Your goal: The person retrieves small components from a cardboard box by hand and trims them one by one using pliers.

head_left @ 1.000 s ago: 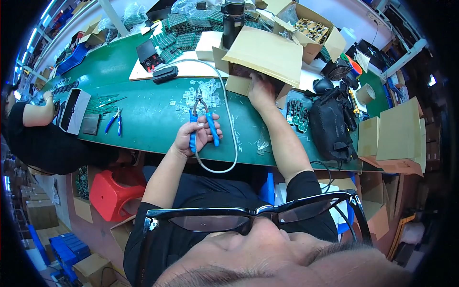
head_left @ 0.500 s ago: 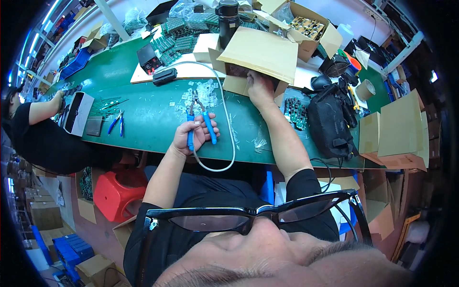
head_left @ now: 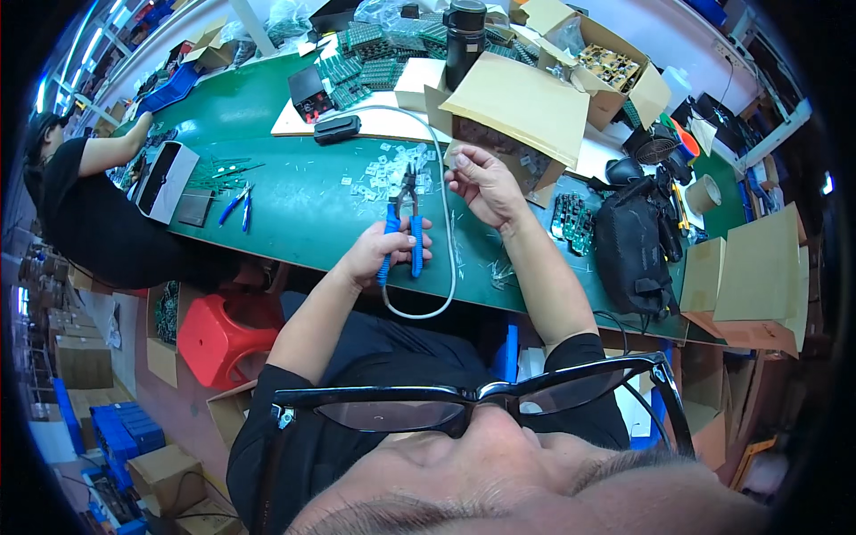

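My left hand (head_left: 369, 252) is wrapped around the blue-handled pliers (head_left: 417, 242), whose dark jaws point away from me with the handles spread. A grey cable (head_left: 454, 267) loops from the handles across the table. Just beyond the jaws lie small clear plastic pieces (head_left: 385, 171) in a loose pile. My right hand (head_left: 489, 187) is raised in front of an open cardboard box (head_left: 522, 102), thumb and forefinger pinched together. Whatever sits between those fingertips is too small to make out. More small clear pieces show inside the box, under its flap.
Right of my right hand are green circuit boards (head_left: 572, 221) and a black bag (head_left: 631, 250). A black case (head_left: 337, 129) and a black flask (head_left: 465, 45) stand farther back. Another person (head_left: 98, 196) works at the left, near blue pliers (head_left: 235, 207). A red stool (head_left: 227, 339) stands below the table.
My right hand has come out of the cardboard box toward me, its fingers now pinched. My left hand still grips the pliers, whose handles look closer together. The whole view has shifted.
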